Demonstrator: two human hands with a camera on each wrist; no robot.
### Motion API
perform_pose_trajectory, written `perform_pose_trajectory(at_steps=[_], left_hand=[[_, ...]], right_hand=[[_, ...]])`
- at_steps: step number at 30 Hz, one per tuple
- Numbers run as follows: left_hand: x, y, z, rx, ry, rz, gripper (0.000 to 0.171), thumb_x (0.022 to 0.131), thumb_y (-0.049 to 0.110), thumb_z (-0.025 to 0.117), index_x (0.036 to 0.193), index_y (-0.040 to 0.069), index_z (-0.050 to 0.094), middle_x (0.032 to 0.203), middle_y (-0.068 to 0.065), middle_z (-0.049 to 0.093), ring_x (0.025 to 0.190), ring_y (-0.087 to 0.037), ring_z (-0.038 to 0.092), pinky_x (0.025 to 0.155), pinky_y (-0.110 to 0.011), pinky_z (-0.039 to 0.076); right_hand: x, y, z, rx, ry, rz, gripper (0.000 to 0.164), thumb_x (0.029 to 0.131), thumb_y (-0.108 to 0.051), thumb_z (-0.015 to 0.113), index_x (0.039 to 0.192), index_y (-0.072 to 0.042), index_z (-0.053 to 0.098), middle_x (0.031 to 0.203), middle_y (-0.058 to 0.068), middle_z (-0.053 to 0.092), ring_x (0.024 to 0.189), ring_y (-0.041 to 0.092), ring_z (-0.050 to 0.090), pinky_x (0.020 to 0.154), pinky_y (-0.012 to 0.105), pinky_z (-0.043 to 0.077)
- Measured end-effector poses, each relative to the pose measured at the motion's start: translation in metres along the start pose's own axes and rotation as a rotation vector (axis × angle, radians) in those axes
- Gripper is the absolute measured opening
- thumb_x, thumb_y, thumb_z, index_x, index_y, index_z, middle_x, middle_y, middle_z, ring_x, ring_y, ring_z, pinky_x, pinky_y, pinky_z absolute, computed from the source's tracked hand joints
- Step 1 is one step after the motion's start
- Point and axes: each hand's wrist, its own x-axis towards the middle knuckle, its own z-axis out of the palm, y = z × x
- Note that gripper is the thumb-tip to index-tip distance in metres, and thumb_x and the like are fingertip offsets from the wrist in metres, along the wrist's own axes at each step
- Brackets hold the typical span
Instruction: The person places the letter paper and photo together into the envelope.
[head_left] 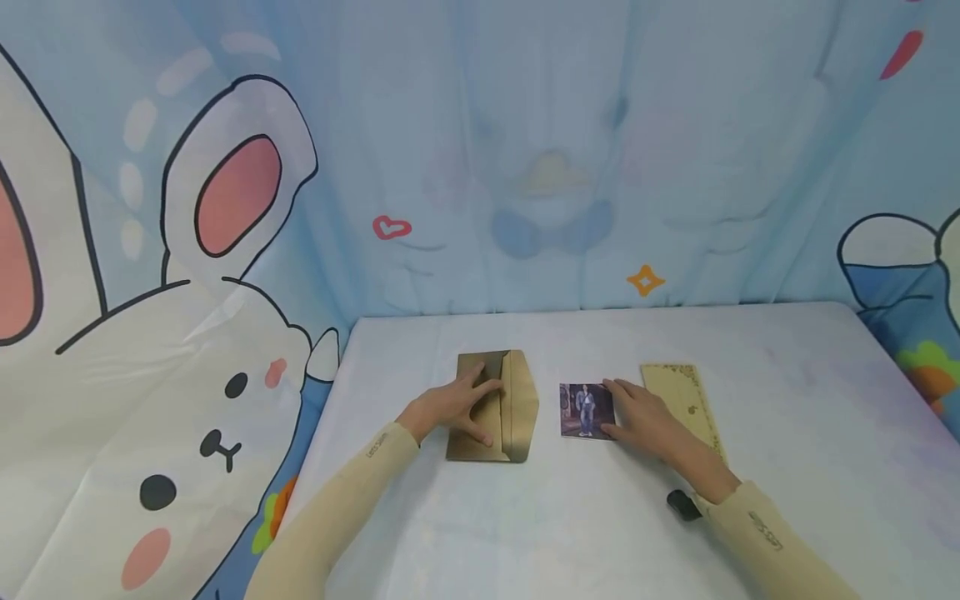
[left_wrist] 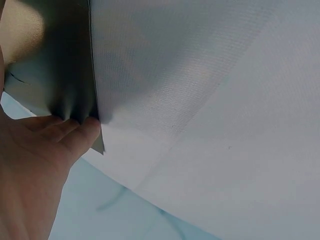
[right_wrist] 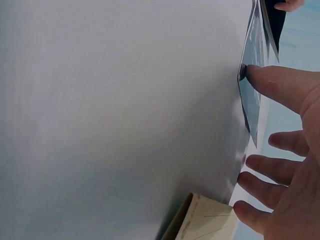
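Note:
My left hand [head_left: 455, 406] lies with spread fingers across a gold envelope [head_left: 465, 446], whose pointed flap [head_left: 525, 404] is unfolded to the right. In the left wrist view, the fingertips [left_wrist: 90, 125] rest at the envelope's edge [left_wrist: 50, 80]. To the right, my right hand [head_left: 643, 421] holds a square photo [head_left: 577, 410] by its right side, thumb at the near corner and a finger at the far one. The photo pictures a standing person in blue. Seen from the right wrist, the thumb [right_wrist: 275, 82] touches the photo [right_wrist: 252, 107], the other fingers being spread below.
A cream-gold card [head_left: 678, 396] with an ornate border lies behind my right hand on the white table [head_left: 555, 525]. Beside the right wrist is a small black object [head_left: 682, 505]. A blue cartoon curtain [head_left: 465, 125] hangs along the table's back edge.

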Motion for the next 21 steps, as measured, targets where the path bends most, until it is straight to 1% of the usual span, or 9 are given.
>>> perform_pose_trajectory(at_steps=[3, 6, 13, 17, 21], left_hand=[[-0.0009, 0.0008, 0.0003, 0.003, 0.006, 0.009, 0.103, 0.075, 0.068, 0.075, 0.158, 0.033, 0.025, 0.167, -0.023, 0.007, 0.153, -0.037, 0.023, 0.107, -0.051, 0.046], [-0.0018, 0.0013, -0.0004, 0.002, 0.016, 0.015, 0.103, 0.075, 0.068, 0.076, 0.157, 0.032, 0.026, 0.167, -0.024, 0.008, 0.153, -0.038, 0.024, 0.107, -0.052, 0.046], [-0.0019, 0.0011, -0.0002, 0.015, 0.013, 0.014, 0.104, 0.075, 0.068, 0.075, 0.158, 0.031, 0.024, 0.167, -0.023, 0.008, 0.154, -0.037, 0.022, 0.109, -0.051, 0.044], [-0.0007, 0.0007, 0.0015, 0.033, 0.009, 0.007, 0.106, 0.075, 0.07, 0.074, 0.159, 0.031, 0.023, 0.167, -0.022, 0.008, 0.154, -0.036, 0.022, 0.11, -0.05, 0.044], [0.0003, 0.0005, 0.0018, 0.034, 0.01, 0.0, 0.106, 0.074, 0.071, 0.074, 0.159, 0.032, 0.023, 0.168, -0.021, 0.008, 0.154, -0.035, 0.023, 0.109, -0.049, 0.045]], right_hand=[[-0.0006, 0.0005, 0.0012, 0.002, 0.013, -0.015, 0.076, 0.086, -0.022, 0.08, 0.144, 0.009, 0.042, 0.139, 0.034, 0.052, 0.127, 0.052, 0.05, 0.106, 0.061, 0.041], [-0.001, -0.0006, 0.0004, 0.007, 0.023, -0.029, 0.075, 0.086, -0.021, 0.08, 0.144, 0.009, 0.041, 0.139, 0.034, 0.051, 0.128, 0.052, 0.05, 0.106, 0.061, 0.041], [-0.0018, -0.0036, -0.0021, 0.045, -0.009, -0.046, 0.078, 0.089, -0.018, 0.076, 0.148, 0.011, 0.034, 0.149, 0.036, 0.04, 0.135, 0.054, 0.042, 0.109, 0.063, 0.037], [-0.0007, -0.0025, -0.0024, 0.069, -0.012, -0.065, 0.078, 0.088, -0.016, 0.077, 0.148, 0.01, 0.035, 0.146, 0.036, 0.043, 0.133, 0.054, 0.043, 0.108, 0.064, 0.037], [0.0024, 0.0002, -0.0014, 0.085, -0.021, -0.049, 0.084, 0.086, -0.017, 0.079, 0.149, 0.01, 0.031, 0.143, 0.038, 0.042, 0.131, 0.055, 0.043, 0.107, 0.065, 0.037]])
